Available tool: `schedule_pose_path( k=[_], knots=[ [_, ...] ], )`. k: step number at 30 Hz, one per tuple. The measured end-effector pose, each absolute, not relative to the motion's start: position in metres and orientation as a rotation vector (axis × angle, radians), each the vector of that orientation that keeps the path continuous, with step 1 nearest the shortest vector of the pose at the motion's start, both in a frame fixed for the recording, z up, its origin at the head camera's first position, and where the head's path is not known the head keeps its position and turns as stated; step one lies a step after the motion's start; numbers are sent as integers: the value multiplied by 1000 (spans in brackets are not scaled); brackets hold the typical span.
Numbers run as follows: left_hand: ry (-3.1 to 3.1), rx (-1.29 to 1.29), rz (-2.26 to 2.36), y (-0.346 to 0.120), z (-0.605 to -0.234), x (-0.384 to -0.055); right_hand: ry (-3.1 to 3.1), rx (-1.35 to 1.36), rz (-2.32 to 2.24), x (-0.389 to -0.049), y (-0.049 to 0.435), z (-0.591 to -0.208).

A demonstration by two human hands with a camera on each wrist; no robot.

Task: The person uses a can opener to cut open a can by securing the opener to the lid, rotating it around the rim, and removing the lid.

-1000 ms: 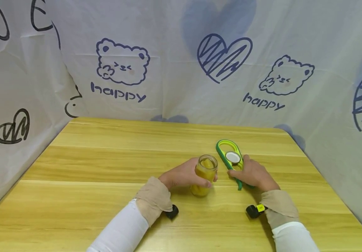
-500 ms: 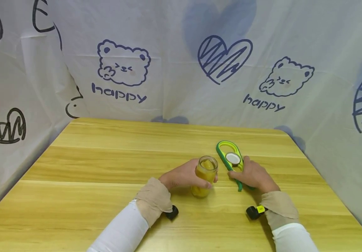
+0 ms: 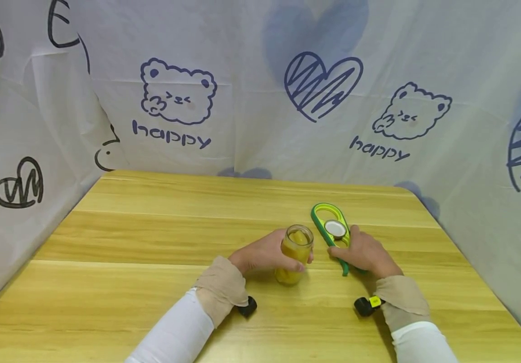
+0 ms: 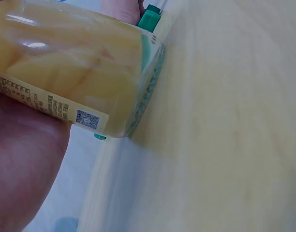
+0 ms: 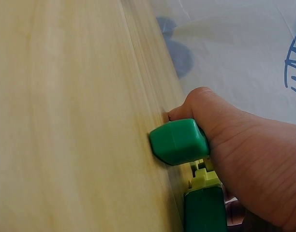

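My left hand (image 3: 267, 251) grips a lidless glass jar (image 3: 293, 254) of yellow fruit pieces in liquid, upright on the table. Its rim shows above the fingers; in the left wrist view the jar (image 4: 80, 72) has a printed label with a square code. To the right lies a green and yellow jar opener (image 3: 321, 230), with a round lid (image 3: 335, 229) set in it, pale inside facing up. My right hand (image 3: 368, 252) holds the opener's handles, thumb on the near side. Seen from the right wrist, the green handle ends (image 5: 179, 142) stick out past the thumb; most fingers are hidden.
A wood-grain table (image 3: 151, 237) lies under everything, its far edge against a white cloth (image 3: 251, 126) with bear and heart drawings. Cloth also hangs at both sides. Small black cameras (image 3: 363, 306) sit strapped at both wrists, close over the table.
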State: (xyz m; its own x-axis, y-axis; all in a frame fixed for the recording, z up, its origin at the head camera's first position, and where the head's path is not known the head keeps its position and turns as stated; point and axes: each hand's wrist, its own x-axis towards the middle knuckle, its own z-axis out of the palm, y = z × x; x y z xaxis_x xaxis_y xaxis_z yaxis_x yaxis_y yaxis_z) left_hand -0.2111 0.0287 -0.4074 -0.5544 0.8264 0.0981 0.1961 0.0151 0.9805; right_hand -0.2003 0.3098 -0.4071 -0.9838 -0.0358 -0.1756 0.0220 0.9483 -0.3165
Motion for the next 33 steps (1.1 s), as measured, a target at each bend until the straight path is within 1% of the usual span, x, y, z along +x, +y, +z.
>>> schedule_pose_path(
  k=[12, 25, 33],
  knots=[
    [1758, 1009, 1581, 28, -405, -211, 2924, -6, -463, -200, 308, -404],
    [1765, 1054, 1575, 28, -403, -212, 2919, 0, -467, -201, 309, -402],
    [1764, 1052, 1579, 29, -408, -212, 2917, -5, -490, -200, 310, -405]
  ],
)
